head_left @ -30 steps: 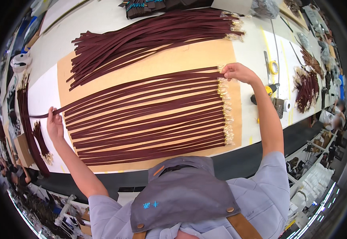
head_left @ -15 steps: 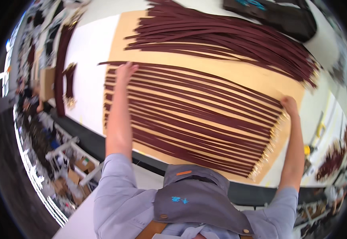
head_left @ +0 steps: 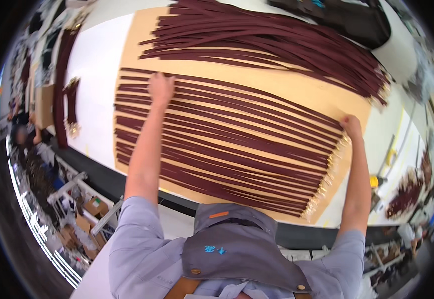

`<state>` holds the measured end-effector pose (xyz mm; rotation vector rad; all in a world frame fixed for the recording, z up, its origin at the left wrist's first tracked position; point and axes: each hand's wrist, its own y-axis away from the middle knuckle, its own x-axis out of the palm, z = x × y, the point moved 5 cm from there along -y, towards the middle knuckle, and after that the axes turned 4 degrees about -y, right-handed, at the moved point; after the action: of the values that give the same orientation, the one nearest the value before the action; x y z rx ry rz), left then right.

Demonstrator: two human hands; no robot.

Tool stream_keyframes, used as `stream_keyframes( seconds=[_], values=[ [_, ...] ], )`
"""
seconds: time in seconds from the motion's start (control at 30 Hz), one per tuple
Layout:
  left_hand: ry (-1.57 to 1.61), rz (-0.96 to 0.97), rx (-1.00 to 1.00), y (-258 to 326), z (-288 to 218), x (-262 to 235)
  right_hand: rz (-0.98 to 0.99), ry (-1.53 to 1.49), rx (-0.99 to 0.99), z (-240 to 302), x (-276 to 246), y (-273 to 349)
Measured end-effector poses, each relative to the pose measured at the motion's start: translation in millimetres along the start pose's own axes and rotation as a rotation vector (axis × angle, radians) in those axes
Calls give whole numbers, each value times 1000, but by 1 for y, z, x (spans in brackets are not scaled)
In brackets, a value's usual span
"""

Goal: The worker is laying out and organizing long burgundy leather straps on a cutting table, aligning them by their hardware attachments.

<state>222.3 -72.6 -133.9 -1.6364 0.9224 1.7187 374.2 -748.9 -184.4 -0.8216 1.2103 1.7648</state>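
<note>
Several long dark maroon leather straps [head_left: 237, 144] lie side by side in a row on a tan board [head_left: 287, 84]. Small gold buckles [head_left: 326, 184] sit at their right ends. My left hand [head_left: 160, 88] presses down on the farthest strap of the row, near its left end. My right hand [head_left: 350, 124] pinches the right end of that same top strap by the buckles. Both arms reach out across the row.
A loose heap of more maroon straps [head_left: 277, 40] lies on the board beyond the row. A dark bag [head_left: 356, 20] sits at the far right. More strap bundles [head_left: 62, 65] lie at the left, others at the right [head_left: 406, 194]. The table's dark front edge [head_left: 177, 199] is near me.
The view has swung left and tilted. My left hand moved from the strap's far left tip to farther in along the top strap; my right hand stays at its buckle end.
</note>
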Motion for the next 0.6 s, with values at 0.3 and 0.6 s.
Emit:
stream_keyframes(
  seconds=[0.3,0.6],
  values=[
    [0,102,-84,11,-3,18,31,-126,58,7,-11,15],
    [109,80,-131,11,0,23,4,-115,103,4,-11,18]
  ],
)
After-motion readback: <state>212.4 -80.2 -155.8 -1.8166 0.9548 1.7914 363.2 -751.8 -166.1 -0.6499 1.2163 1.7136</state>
